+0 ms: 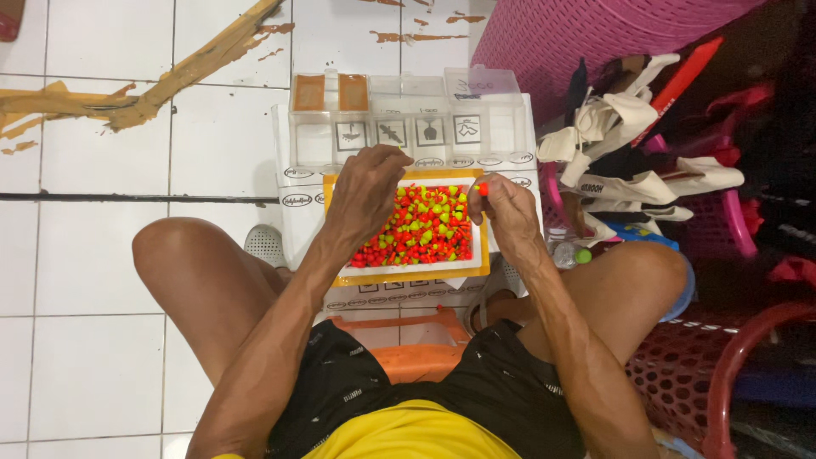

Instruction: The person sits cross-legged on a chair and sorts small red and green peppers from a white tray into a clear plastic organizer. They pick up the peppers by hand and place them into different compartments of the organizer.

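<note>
Position: I sit on a low orange stool [425,353] over a white tiled floor [93,357], with a stack of white cartons [299,223] between my knees.

Right hand [507,208]: my grip is closed on one small orange-red bead-like float [483,189], pinched at the fingertips, just above the right edge of the tray.

Left hand [367,189]: it lies over the upper left corner of the orange-rimmed white tray [412,274], fingers curled down toward the contents. Whether this grip holds a piece I cannot tell; the fingertips are hidden.

Stock: the tray carries a dense heap of red and yellow-green floats [418,231], covering nearly its whole bottom.

Receiving box: beyond the tray stands a clear compartment box [408,119]. Two lidded cells at its left show orange; the rest look empty or hold only label cards.

Judgement on progress: early. Most of the heap appears unsorted, and most cells remain unfilled.

Right of me: a pink plastic basket [671,365] and piled clothing [629,153].
</note>
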